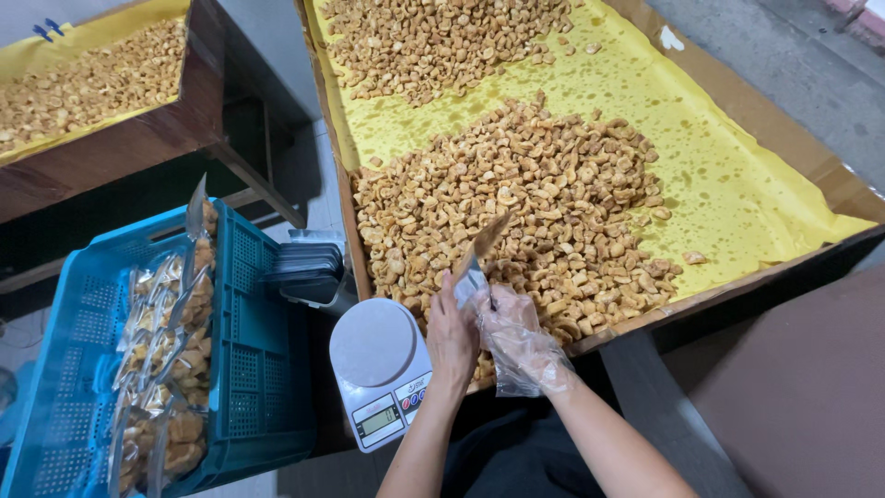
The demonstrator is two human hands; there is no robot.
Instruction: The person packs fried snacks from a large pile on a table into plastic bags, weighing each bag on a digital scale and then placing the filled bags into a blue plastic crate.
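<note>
1 wide tray [737, 198] lined with yellow paper carries 2 heaps of fried snack pieces [516, 212]. 1 more tray [92, 138] of the same pieces stands at the upper left. 1 blue crate [258, 369] holds several filled clear packets [166, 369], too overlapped to count. 1 white scale [380, 369] sits beside the near heap. The left hand [452, 337] is clenched on 1 clear bag [475, 263] at the heap's edge. The right hand [521, 337], in a plastic glove, touches the pieces; its grip cannot be told.

Glossy clear plastic glove [525, 346], matt yellow paper liner [701, 157], perforated blue plastic crate [249, 369], smooth white scale [380, 369]
</note>
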